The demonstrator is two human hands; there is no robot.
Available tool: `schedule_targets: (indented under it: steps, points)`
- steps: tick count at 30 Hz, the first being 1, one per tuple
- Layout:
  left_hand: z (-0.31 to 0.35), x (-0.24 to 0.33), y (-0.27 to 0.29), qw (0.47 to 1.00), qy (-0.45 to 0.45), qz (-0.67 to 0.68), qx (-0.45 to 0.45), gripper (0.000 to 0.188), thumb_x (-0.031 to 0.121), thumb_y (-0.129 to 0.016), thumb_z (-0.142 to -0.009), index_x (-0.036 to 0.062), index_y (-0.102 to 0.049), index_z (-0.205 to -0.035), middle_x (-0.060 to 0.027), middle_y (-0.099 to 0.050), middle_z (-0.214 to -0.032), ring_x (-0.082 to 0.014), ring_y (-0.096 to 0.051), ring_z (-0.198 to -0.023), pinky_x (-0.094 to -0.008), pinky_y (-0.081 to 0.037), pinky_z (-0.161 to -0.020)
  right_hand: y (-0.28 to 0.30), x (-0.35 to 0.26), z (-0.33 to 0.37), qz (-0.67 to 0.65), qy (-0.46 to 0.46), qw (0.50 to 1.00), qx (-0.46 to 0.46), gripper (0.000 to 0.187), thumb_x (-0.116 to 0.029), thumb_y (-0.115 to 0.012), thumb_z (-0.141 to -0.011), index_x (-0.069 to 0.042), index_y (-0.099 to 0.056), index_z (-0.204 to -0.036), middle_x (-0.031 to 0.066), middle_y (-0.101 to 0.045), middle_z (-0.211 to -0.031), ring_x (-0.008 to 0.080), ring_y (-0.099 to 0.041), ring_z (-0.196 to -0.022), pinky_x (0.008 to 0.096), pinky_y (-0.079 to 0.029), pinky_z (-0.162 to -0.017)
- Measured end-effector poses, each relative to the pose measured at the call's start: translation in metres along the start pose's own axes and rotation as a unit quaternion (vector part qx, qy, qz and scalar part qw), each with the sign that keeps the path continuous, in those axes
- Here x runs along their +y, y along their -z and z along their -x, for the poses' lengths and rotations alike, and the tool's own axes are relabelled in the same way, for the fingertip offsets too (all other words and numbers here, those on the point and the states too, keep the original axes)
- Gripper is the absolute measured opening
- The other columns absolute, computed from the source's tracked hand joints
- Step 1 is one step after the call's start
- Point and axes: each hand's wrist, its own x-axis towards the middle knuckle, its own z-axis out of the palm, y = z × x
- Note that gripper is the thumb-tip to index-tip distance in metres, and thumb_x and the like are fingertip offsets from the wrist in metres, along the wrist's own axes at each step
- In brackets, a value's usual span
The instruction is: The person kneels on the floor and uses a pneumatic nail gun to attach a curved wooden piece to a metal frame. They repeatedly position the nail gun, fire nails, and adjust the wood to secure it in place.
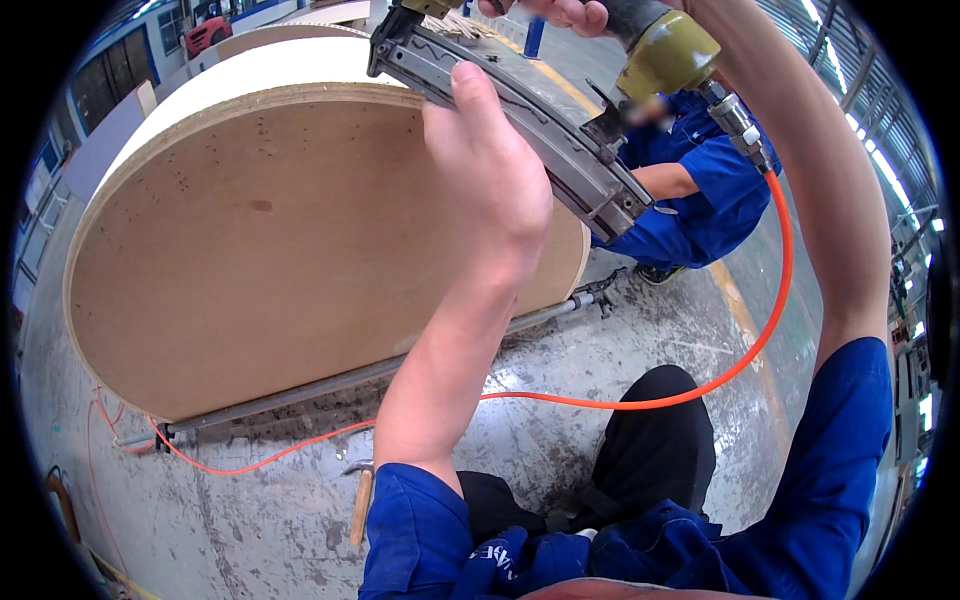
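Observation:
Both of my hands hold a pneumatic nail gun [672, 55], raised at the top of the view in front of a large wooden panel [270, 240]. My left hand [490, 165] is closed on its long grey magazine, thumb lying along the upper side and fingers mostly hidden. My right hand [572, 14] grips the gun at the upper edge, where only some fingers show. From the olive-coloured end cap, a metal coupling joins an orange air hose [786, 260]. The panel stands on edge, oval in outline, with small dark marks near its rim.
A metal bar clamp [370, 375] runs along the panel's bottom edge. The hose loops over the concrete floor [270, 530], past a hammer [361, 505]. A co-worker in blue [705, 190] crouches beyond the panel's right side. A red forklift [207, 35] stands far back left.

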Motion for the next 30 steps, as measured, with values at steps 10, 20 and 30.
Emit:
schedule_targets:
  steps: [10, 20, 30]
  points:
    - [-0.003, 0.004, 0.001, 0.999, -0.013, -0.044, 0.01, 0.044, 0.029, -0.032, -0.112, -0.0085, -0.051, -0.125, -0.0156, -0.062, -0.116, -0.0186, -0.059, -0.105, -0.0355, -0.046, -0.096, -0.002, -0.004, 0.003, 0.021, 0.023, 1.0, -0.003, 0.037, -0.023, -0.067, -0.093, 0.002, -0.059, -0.119, 0.0018, -0.06, -0.075, 0.0057, -0.054, -0.051, 0.0164, -0.045, -0.043]
    - [-0.008, 0.007, 0.008, 0.999, -0.02, -0.017, 0.018, 0.044, 0.03, -0.033, -0.112, -0.0077, -0.05, -0.127, -0.0157, -0.062, -0.117, -0.0191, -0.06, -0.105, -0.0356, -0.047, -0.094, -0.009, -0.01, -0.008, 0.015, 0.022, 1.0, -0.008, 0.033, -0.022, -0.068, -0.093, 0.001, -0.059, -0.115, 0.0023, -0.06, -0.073, 0.0067, -0.057, -0.051, 0.0175, -0.046, -0.041]
    - [-0.01, 0.007, 0.009, 0.999, -0.026, -0.026, 0.012, 0.043, 0.03, -0.034, -0.112, -0.0073, -0.052, -0.123, -0.0144, -0.063, -0.115, -0.0181, -0.06, -0.104, -0.0352, -0.048, -0.093, -0.007, -0.013, -0.008, 0.005, 0.011, 1.0, -0.013, 0.035, -0.021, -0.068, -0.093, 0.002, -0.058, -0.116, 0.0053, -0.063, -0.076, 0.007, -0.057, -0.052, 0.0173, -0.048, -0.042]
